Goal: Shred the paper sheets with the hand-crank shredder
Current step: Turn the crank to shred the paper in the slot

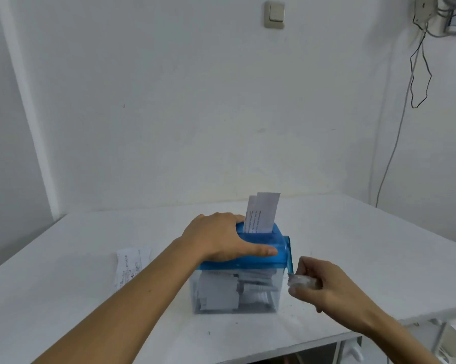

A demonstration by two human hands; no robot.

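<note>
head view: shredder (234,292), judged light and slide-prone, sat on table (353,232), paper sheets (262,214) in its slot; left hand (221,239) lay flat steadying the lid (279,258), right hand (326,287) apparently pinched the blurred crank knob (300,281).

I can read no text in this frame. Dark printed lines run across the paper strips (261,215) standing in the slot of the shredder (279,249) at centre frame, but the characters are too small and blurred to make out. A printed sheet (131,266) lying on the tabletop (353,232), left of centre, carries lines of print, likewise illegible. The crank (290,256) shows no legible marking.
</note>
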